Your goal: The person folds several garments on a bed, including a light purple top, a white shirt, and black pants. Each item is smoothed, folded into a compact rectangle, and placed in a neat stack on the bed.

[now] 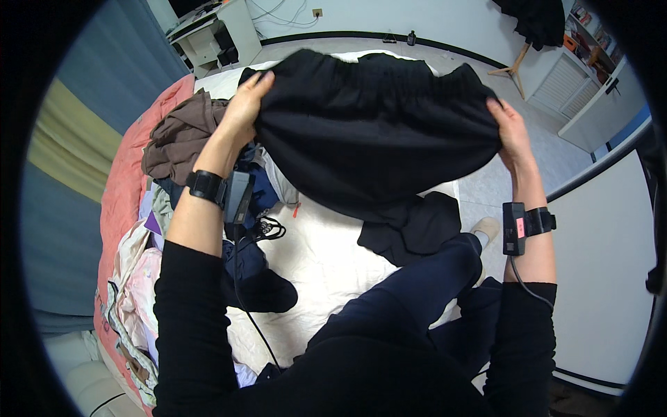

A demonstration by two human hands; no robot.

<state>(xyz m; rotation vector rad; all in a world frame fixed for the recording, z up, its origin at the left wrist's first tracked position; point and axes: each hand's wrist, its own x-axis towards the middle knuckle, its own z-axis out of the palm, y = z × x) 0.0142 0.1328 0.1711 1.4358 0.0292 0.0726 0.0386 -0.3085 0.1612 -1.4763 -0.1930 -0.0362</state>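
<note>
A black garment with a gathered elastic waistband (375, 130), probably trousers, is stretched out in front of me above the bed. My left hand (250, 101) grips one end of the waistband, thumb on top. The other end is held by my right hand (510, 127). Its lower part hangs down and lies bunched on the white bed sheet (312, 245) near my knee. The fingers of both hands are mostly hidden behind the cloth. Each forearm wears a strapped box with a cable.
Left of me lies a heap of clothes with a brown garment (180, 135) and dark blue clothing (247, 260), beside a pink quilt (122, 193). Curtains (68, 208) hang at the left. A white desk (239, 31) and a wooden-legged stand (516, 65) are beyond the bed.
</note>
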